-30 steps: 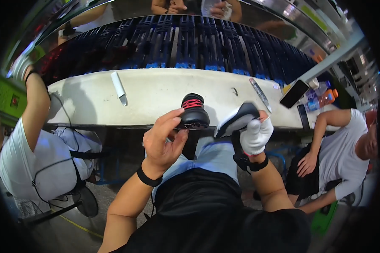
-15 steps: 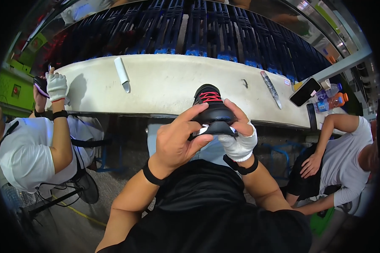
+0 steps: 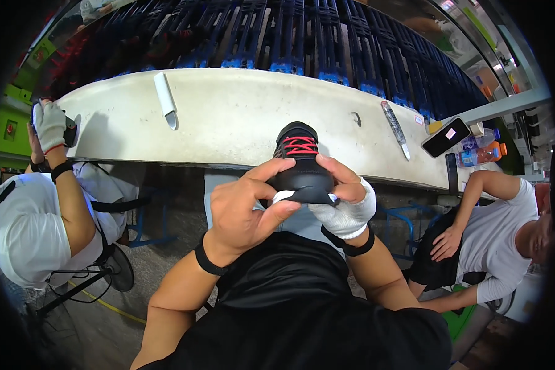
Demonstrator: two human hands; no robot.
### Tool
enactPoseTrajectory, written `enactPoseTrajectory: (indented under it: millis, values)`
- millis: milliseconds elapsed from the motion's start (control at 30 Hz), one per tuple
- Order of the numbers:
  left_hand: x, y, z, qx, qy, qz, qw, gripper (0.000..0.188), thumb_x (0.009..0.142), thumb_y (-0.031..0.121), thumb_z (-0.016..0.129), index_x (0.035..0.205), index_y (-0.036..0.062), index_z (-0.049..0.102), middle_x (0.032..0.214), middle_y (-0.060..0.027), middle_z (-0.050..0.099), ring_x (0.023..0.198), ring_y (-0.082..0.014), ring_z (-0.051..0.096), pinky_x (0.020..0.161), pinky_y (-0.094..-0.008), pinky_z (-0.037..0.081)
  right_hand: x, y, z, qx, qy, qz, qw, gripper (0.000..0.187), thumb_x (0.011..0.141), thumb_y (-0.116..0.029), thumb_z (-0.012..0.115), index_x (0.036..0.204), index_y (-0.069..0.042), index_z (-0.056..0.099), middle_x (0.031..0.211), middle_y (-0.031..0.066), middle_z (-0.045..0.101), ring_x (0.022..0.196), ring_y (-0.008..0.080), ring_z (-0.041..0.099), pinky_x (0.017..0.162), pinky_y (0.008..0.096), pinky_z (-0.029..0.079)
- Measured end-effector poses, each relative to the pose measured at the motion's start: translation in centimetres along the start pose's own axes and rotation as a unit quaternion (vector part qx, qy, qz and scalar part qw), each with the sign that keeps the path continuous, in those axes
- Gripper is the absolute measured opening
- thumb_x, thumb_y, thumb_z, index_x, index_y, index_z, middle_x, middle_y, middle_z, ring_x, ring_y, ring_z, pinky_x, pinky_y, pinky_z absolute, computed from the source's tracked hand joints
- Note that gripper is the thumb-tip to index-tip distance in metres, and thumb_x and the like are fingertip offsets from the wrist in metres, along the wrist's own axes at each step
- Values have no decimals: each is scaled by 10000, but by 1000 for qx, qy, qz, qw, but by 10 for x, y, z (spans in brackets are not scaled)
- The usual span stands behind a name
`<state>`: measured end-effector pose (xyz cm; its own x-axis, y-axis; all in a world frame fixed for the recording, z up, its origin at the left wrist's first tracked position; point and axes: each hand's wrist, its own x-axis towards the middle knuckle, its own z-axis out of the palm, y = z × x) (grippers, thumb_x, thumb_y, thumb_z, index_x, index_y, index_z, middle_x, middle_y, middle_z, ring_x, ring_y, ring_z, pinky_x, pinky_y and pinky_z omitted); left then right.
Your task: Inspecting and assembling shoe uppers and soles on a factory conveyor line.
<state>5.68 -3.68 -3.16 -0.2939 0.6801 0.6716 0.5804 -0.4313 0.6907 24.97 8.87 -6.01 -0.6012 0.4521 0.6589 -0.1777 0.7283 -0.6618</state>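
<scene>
In front of my body, at the bench's near edge, I hold a black shoe with red laces, its toe toward me. My bare left hand grips the toe from the left, thumb below and fingers on top. On the other side my right hand, in a white glove with bare fingertips, pinches it too. Between my hands a black sole edge sticks out at the toe. Bits of white show beside it under my left fingers; what they are I cannot tell. The shoe's underside is hidden.
On the white bench lie a white-handled blade, a knife, a phone and bottles. Dark slatted conveyor runs behind. A co-worker's gloved hand is at left; another person sits at right.
My hands and the shoe have shifted slightly left in the picture, still in the same grip. The co-worker's gloved hand at left has moved left and turned.
</scene>
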Motion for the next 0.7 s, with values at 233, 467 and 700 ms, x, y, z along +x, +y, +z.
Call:
enactPoseTrajectory:
  millis: [233,467,700]
  values:
    - [3,-18,-18,-52,0,-60,997,408,945,276,899,871,35,578,1188,-223,824,847,-244,830,712,-295,625,21,9,20,27,28,7,999,424,807,-169,1001,827,-67,590,1347,242,759,1122,337,801,907,412,650]
    - [69,37,-69,175,-213,-69,959,731,811,376,959,1373,42,632,1195,-205,791,1046,-299,791,880,-382,622,40,1,31,-12,15,-43,999,381,798,-202,988,879,-65,643,1345,238,758,1064,388,796,895,432,640]
    - [45,5,-79,224,-233,-91,942,857,713,543,957,1366,41,718,1187,-167,789,1048,-351,788,881,-413,624,12,6,23,-159,-88,103,978,351,749,-315,955,942,-95,762,1428,130,728,883,311,770,761,411,615]
